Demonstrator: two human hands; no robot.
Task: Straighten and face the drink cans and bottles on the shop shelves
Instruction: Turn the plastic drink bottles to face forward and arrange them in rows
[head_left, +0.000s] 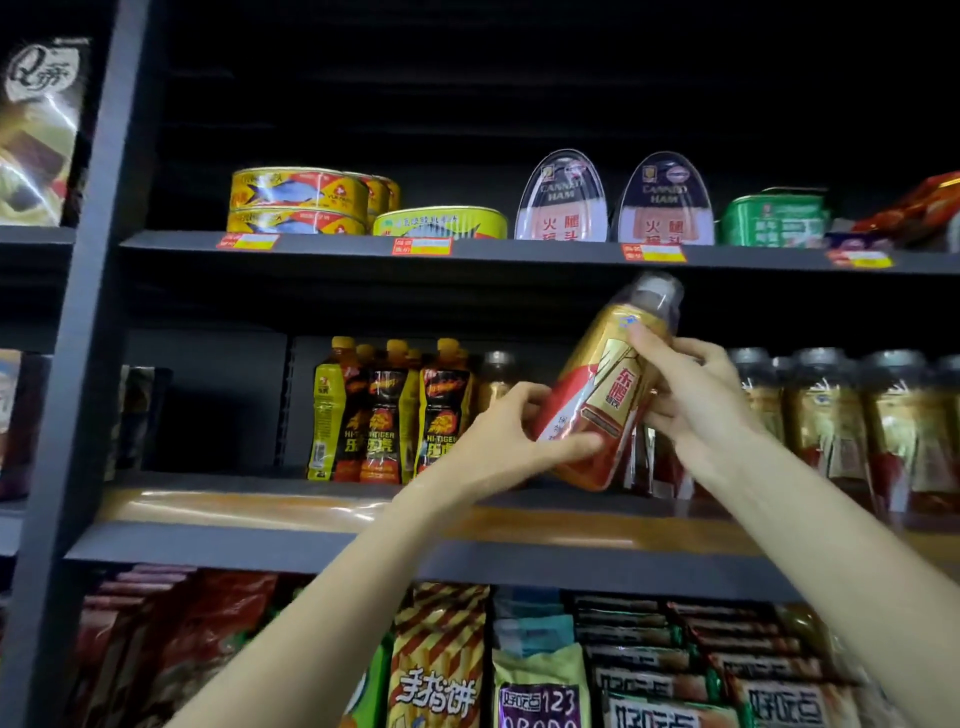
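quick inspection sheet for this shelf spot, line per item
surface: middle shelf, dark, with a bare stretch at its left end
job's things: gold bottle tilted, lifted off the shelf; Hi-Tiger bottles upright on its left; more gold bottles upright on its right
clutter: fish tins and canned ham on the shelf above; snack packs below
hands: left hand grips the bottle's lower part, right hand its upper part
cables: nothing seen
surroundings: dark shelving upright at left

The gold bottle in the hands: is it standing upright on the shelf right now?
No, the gold bottle is tilted, cap leaning right, held off the shelf between the left hand and right hand.
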